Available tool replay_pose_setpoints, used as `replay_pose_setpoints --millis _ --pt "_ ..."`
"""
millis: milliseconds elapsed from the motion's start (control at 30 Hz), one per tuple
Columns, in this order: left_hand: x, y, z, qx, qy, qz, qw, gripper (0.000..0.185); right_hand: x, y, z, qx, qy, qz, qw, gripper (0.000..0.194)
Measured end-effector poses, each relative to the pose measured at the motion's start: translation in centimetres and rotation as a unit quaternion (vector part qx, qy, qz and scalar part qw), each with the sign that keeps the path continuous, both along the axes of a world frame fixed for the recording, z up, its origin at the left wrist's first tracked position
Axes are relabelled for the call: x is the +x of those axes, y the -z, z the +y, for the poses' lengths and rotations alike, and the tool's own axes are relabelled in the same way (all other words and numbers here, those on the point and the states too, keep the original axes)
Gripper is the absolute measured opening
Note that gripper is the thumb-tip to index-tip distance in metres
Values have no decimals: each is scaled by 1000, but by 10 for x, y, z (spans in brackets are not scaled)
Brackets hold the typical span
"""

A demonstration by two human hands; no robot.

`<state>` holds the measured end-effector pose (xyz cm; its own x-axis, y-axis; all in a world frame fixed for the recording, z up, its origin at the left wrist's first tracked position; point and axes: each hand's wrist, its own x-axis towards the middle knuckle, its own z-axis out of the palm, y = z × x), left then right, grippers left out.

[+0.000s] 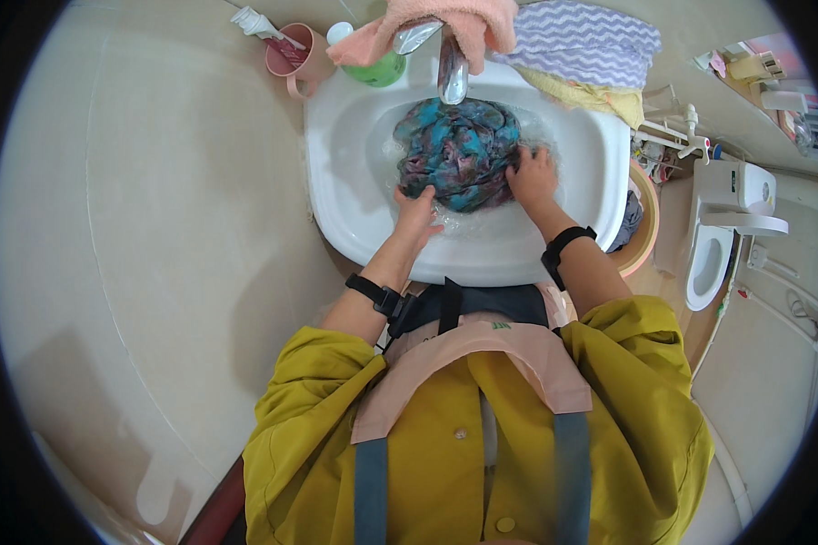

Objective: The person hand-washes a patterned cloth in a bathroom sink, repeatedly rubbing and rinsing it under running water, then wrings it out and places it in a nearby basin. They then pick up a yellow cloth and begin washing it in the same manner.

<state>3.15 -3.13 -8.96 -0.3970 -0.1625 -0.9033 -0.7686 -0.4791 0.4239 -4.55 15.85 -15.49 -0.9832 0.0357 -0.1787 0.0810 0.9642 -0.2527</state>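
A bunched, wet cloth (460, 153) in blue, teal, dark and dull pink lies in the water of a white washbasin (354, 235), below the chrome faucet (453, 75). At its lower left edge is my left hand (417, 214), fingers apart, its tips touching the fabric. My right hand (536, 178) rests against the right side of the bundle with bent fingers. Whether those fingers grip the fabric is hard to see. Bubbles and clear water surround the cloth.
A pink mug (300, 71) holding a tube and a green bottle (378, 71) stand on the basin's back left. A peach towel (484, 27) drapes behind the faucet. Purple-striped cloth (583, 44) lies at the back right. A tub (647, 225) and toilet (709, 269) are to the right.
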Motion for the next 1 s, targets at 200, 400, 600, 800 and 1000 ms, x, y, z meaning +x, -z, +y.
replay_pose_setpoints --millis 200,400,600,800,1000 --pt "-14 1 -2 269 -12 -22 963 78 29 -17 -42 -456 21 -175 872 31" --pt "-30 3 -7 308 -104 184 928 48 39 -137 -77 -421 -169 -205 867 31" --pt "-27 -11 18 332 -92 189 920 34 10 -134 -82 -306 49 127 942 29" --pt "-31 -19 9 585 -2 326 743 35 20 -89 -79 -403 -95 91 906 21" --pt "-29 -15 22 282 -65 164 943 36 2 -111 -76 -377 50 156 911 15"
